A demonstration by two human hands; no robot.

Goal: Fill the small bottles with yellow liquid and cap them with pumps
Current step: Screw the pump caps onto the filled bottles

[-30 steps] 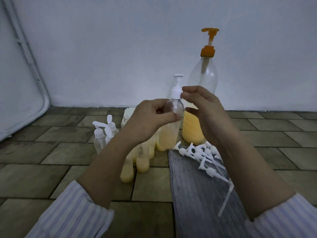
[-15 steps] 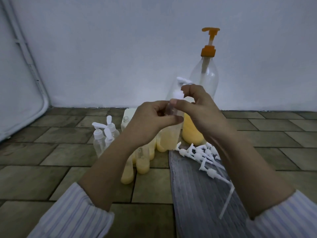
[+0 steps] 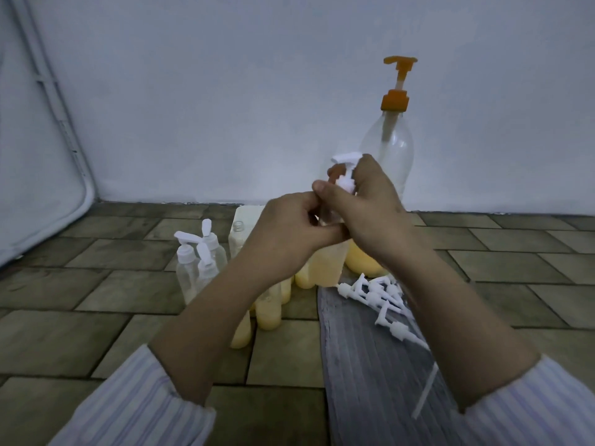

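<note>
Bottle in hand: a small clear bottle (image 3: 328, 257) with yellow liquid in its lower part is held up in the air, in the middle of the scene, in front of the big bottle.
White pump: the pump (image 3: 346, 175) sits on top of the small bottle, its spout pointing left.
Left hand: the left hand (image 3: 286, 230) is wrapped around the neck of the small bottle and holds it; most of the bottle is hidden behind it.
Right hand: the right hand (image 3: 363, 207) pinches the pump's collar between thumb and fingers.
Step now: I think the pump is being screwed on.
How to do it well: keep the bottle straight up so nothing spills, hold it tight with the left hand, and turn only the collar until it stops.
Arm pose: both forearms come up from the near edge and meet in the middle; striped sleeves (image 3: 135, 400) are pushed back.
Big bottle: a tall clear bottle (image 3: 388, 162) with an orange pump (image 3: 397, 85) stands far, by the wall, with yellow liquid at the bottom.
Filled bottles: more small bottles with yellow liquid (image 3: 269, 313) stand on the floor under the left arm.
Done bottles: capped bottles (image 3: 198, 262) stand to the left.
Spare pumps: loose white pumps (image 3: 378, 294) lie on a grey cloth (image 3: 363, 365) to the right.
</note>
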